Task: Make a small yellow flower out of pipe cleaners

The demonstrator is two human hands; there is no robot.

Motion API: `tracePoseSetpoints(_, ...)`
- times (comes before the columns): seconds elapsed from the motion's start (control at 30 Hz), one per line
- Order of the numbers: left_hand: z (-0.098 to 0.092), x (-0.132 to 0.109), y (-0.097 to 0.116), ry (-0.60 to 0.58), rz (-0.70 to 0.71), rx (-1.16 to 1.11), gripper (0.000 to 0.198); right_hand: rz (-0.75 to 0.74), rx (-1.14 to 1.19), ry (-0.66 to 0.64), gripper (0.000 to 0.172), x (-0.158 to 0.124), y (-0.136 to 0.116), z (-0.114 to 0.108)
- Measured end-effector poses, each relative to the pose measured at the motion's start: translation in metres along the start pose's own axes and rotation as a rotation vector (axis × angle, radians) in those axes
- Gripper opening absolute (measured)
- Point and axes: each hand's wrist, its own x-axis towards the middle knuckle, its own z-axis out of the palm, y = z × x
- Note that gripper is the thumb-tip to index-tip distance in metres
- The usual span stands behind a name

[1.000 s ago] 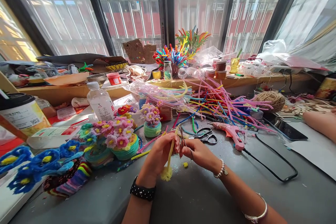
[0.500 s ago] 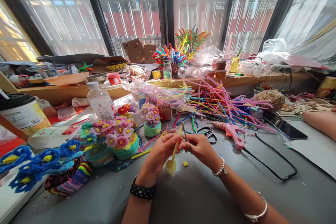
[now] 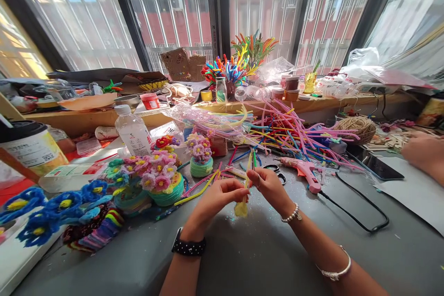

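The left hand (image 3: 219,198) pinches a yellow fuzzy piece (image 3: 241,209) low on its stem, the tuft hanging just below the fingertips. The right hand (image 3: 272,188) pinches the stem higher up; whether it holds anything else cannot be told. Just beyond it lie black-handled scissors (image 3: 282,178); a pink glue gun (image 3: 306,173) rests to its right on the counter (image 3: 243,259).
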Motion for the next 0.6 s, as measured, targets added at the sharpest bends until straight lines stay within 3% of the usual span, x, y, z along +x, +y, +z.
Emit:
tracePoseSetpoints(0.27,0.002,-0.005,0.002,-0.154,-0.037,-0.019,0.021,-0.060,-0.063,0.018,0.050,0.000,0.003,0.000)
tracePoseSetpoints(0.4,0.002,-0.007,0.006,-0.138,0.008,-0.011,0.020,-0.088,-0.076,0.005,0.049,-0.001,0.000,-0.005)
tracePoseSetpoints(0.6,0.005,-0.006,0.009,-0.112,0.032,0.005,0.024,-0.092,-0.111,0.093,0.048,-0.001,-0.003,-0.008)
